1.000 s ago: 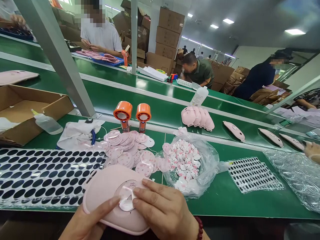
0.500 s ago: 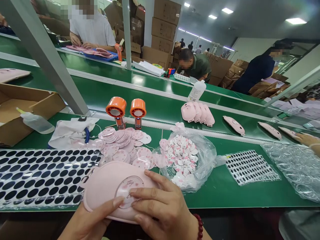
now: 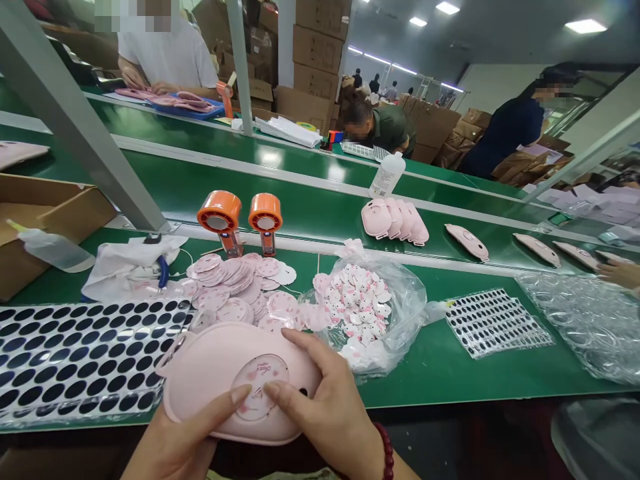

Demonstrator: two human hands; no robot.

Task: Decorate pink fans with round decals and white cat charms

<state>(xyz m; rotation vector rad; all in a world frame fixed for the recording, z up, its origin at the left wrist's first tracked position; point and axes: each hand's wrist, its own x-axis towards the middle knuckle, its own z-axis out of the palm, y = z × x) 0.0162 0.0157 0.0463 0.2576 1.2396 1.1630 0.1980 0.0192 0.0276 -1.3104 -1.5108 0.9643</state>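
Observation:
A pink oval case [image 3: 210, 373] rests at the near edge of the green table, held in both hands. My left hand [image 3: 180, 440] grips its near left side, thumb pressed beside the round pink printed disc [image 3: 260, 390] set in its top. My right hand [image 3: 325, 407] wraps the right side, thumb on the disc and fingers curled over the far edge. Just beyond the case lie a heap of loose pink discs [image 3: 240, 287] and an open plastic bag of small pink-and-white figures [image 3: 360, 307].
A sheet of black oval stickers [image 3: 75, 353] lies at left, a smaller one [image 3: 495, 320] at right, beside bubble wrap [image 3: 585, 320]. Two orange handheld fans [image 3: 240, 217] stand behind the discs. Pink cases [image 3: 395, 223] ride the conveyor. A cardboard box [image 3: 45, 213] sits far left. Several people work beyond; another person's hand [image 3: 620, 273] shows at right.
The white backing film seen on the disc a second ago is gone; the disc now lies flat in the case's recess, with both thumbs pressing on it. My view has tilted down slightly.

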